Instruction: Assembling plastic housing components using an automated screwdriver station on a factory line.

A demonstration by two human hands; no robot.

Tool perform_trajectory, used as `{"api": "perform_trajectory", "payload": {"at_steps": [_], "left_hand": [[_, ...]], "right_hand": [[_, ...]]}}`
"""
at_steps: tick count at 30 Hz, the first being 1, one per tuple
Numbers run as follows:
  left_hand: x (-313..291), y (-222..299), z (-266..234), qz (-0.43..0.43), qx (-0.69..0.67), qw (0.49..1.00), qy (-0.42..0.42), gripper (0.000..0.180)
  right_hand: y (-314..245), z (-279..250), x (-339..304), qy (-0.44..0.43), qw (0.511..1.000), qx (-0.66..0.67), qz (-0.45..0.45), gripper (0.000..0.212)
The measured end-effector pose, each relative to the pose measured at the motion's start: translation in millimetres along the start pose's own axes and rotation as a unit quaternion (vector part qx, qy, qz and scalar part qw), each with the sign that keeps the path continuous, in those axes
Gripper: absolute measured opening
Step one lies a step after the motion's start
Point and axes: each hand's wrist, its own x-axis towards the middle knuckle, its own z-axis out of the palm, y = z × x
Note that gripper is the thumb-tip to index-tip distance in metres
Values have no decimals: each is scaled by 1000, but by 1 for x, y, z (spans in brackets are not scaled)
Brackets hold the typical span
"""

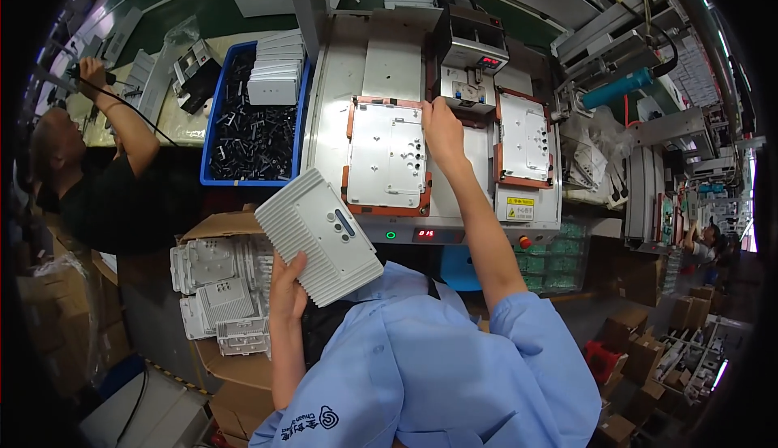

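Note:
My left hand (288, 284) grips the lower left edge of a white ribbed housing (320, 237), held tilted in front of my body. Its face carries a dark slot and several round ports. Out over the bench my right hand (444, 130) has its fingers bent and closed at the upper right corner of a flat white panel (387, 152); the fingertips are partly hidden. That panel lies in a reddish-brown frame fixture (385, 206). A second white panel (524, 138) sits in a similar fixture (523, 181) to the right.
Behind my right hand stands a machine head (478, 51) with a red display. A blue bin (250, 181) holds small black parts and stacked white panels (274, 87). More white housings fill a cardboard box (231, 225). A red button (525, 242) is on the bench front. Another person (89, 148) works at left.

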Motion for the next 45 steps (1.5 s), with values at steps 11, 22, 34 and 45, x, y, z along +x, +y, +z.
{"api": "perform_trajectory", "payload": {"at_steps": [11, 22, 34, 45], "left_hand": [[6, -1, 2, 21, 10, 999, -23, 58], [49, 13, 12, -20, -150, 976, -154, 43], [28, 17, 22, 61, -88, 991, -83, 42], [31, -1, 66, 91, -78, 991, 59, 52]], "right_hand": [[-11, 27, -119, 108, 992, 61, -3, 46], [-5, -138, -142, -24, 869, 479, 121, 35], [488, -211, -35, 415, 683, 545, 254, 35], [705, -145, 56, 70, 737, 521, 425, 27]]}}
